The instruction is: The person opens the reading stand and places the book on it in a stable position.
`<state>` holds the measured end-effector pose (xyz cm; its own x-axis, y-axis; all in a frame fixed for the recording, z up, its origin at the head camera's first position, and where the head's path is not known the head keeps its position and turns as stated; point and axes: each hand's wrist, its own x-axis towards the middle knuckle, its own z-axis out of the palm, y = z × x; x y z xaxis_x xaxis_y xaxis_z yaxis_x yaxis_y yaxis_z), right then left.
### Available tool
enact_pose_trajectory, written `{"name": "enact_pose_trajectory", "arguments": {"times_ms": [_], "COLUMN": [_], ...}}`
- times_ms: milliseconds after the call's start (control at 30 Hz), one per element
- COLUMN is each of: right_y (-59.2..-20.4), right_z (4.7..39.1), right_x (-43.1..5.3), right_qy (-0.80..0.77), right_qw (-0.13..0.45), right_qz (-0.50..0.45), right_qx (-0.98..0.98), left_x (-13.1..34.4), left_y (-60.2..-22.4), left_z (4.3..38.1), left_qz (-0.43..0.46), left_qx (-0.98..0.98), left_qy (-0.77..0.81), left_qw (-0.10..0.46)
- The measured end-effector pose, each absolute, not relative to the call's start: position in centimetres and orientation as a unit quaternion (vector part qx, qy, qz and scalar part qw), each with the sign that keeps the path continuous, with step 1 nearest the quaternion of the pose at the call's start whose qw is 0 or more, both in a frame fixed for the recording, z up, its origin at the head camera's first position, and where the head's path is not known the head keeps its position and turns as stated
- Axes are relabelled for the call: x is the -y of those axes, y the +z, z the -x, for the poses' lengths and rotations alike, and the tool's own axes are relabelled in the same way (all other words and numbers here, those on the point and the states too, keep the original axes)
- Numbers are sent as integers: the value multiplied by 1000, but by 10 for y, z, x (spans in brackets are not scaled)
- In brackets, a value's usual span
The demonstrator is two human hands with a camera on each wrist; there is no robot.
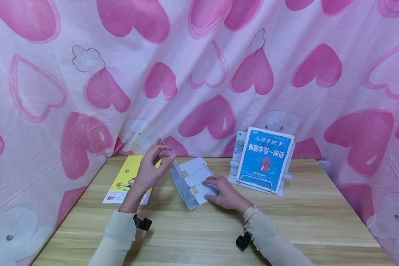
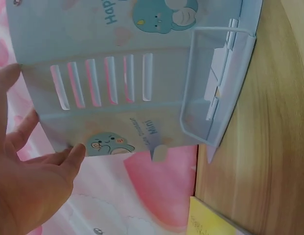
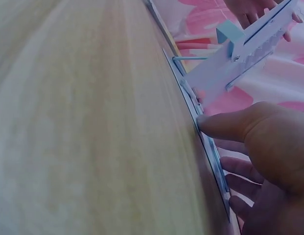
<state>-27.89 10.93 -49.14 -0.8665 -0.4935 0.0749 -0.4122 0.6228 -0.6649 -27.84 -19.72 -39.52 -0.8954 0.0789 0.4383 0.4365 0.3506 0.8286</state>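
Note:
A pale blue metal book stand (image 1: 199,173) lies at mid-table, its base flat and its slotted back plate (image 2: 103,83) raised at a steep angle. Cartoon dinosaur prints and a wire page holder (image 2: 186,93) show on it in the left wrist view. My left hand (image 1: 154,166) holds the back plate by its outer edge, fingers (image 2: 24,132) around the corner. With spread fingers my right hand (image 1: 227,194) presses on the base, the thumb (image 3: 222,126) at its edge.
Behind and to the right, another stand (image 1: 234,170) props up a blue-covered book (image 1: 264,159). A yellow book (image 1: 119,184) lies flat on the left, partly behind my left arm. The wooden table (image 1: 193,236) ends at a pink heart-patterned curtain (image 1: 203,114).

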Motion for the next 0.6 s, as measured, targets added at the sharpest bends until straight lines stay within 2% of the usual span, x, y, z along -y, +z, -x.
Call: {"name": "enact_pose_trajectory", "arguments": {"times_ms": [600], "right_y": [-486], "right_z": [264], "right_x": [-91], "right_qy": [-303], "right_qw": [45], "right_qz": [252], "right_qx": [-918], "left_x": [203], "left_y": [-411], "left_z": [307], "left_qz": [225], "left_qx": [721], "left_qy": [-647], "left_qw": [99]}}
